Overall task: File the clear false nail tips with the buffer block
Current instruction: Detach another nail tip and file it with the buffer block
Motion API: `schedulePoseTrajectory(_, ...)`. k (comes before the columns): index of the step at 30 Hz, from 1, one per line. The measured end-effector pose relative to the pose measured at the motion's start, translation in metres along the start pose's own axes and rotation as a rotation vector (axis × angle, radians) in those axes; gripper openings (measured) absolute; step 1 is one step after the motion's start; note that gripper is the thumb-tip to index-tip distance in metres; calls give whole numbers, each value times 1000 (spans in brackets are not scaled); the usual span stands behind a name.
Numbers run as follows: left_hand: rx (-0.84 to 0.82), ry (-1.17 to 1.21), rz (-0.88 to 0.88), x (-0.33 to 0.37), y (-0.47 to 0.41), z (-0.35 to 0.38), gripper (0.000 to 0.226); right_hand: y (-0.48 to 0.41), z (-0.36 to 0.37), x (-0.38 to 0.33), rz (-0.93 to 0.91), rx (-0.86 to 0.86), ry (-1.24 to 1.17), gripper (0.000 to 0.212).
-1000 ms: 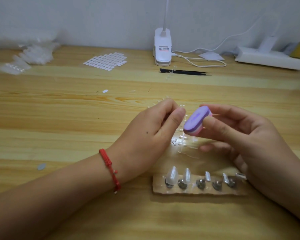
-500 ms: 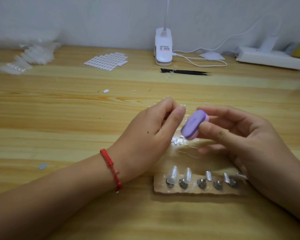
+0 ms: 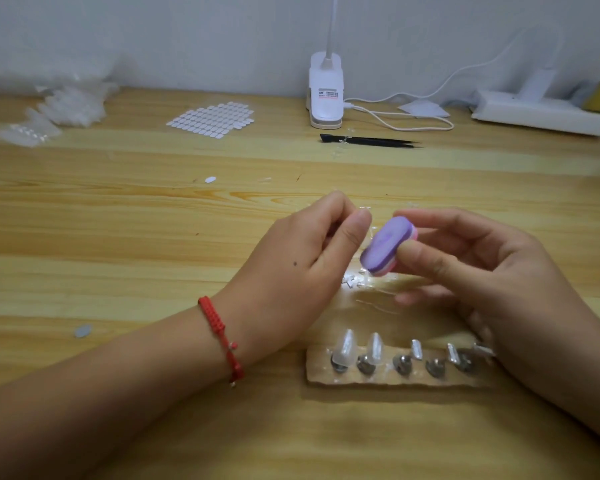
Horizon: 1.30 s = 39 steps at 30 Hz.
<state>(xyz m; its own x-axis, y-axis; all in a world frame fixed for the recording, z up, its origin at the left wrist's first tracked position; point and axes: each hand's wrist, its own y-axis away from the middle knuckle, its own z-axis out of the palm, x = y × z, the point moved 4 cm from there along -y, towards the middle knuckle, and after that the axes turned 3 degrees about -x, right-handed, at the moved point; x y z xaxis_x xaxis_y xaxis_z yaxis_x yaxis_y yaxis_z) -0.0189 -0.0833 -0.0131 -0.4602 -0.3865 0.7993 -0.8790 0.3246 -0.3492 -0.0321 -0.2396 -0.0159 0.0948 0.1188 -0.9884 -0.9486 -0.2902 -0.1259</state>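
Mid-frame, the left hand (image 3: 302, 268) pinches, apparently, a hidden nail tip toward the buffer block (image 3: 387, 244), clamped in the right hand (image 3: 492, 282) fingers (image 3: 426, 261) for filing.

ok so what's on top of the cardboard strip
A row of metal studs stands on the cardboard strip, the two leftmost carrying clear nail tips. The right hand covers the strip's right end, so anything there is hidden.

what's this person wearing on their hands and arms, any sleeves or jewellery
Both forearms are bare, with no sleeves in view. The left hand has a red braided cord bracelet at its wrist, with a small bead or knot hanging from it. The right hand wears nothing visible. No rings, watch or gloves show.
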Motion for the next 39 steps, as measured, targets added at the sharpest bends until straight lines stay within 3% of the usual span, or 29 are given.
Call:
schedulePoseTrajectory(3,-5,2,4,0,1,0,29,-1,-6,1,4,61,-52,31)
schedulePoseTrajectory(7,1,0,11,2,0,0,26,-1,1,1,9,-24,7,30)
schedulePoseTrajectory(11,-18,-20,16,2,1,1,25,-1,-6,1,7,57,-41,31)
schedulePoseTrajectory(15,2,-19,18,2,1,0,26,-1,0,0,11,-5,-3,31)
schedulePoseTrajectory(19,-9,-34,18,2,1,1,25,-1,-6,1,6,56,-47,30)
schedulePoseTrajectory(23,7,-29,28,4,1,0,26,-1,-1,1,14,-10,16,29)
schedulePoseTrajectory(29,-3,-23,42,5,1,0,26,-1,-6,1,14,30,1,28)
schedulePoseTrajectory(33,12,-4,74,8,2,-1,27,0,1,2,21,-53,54,26)
schedulePoseTrajectory(39,-23,-19,68,8,2,1,25,-2,-6,3,4,14,15,28)
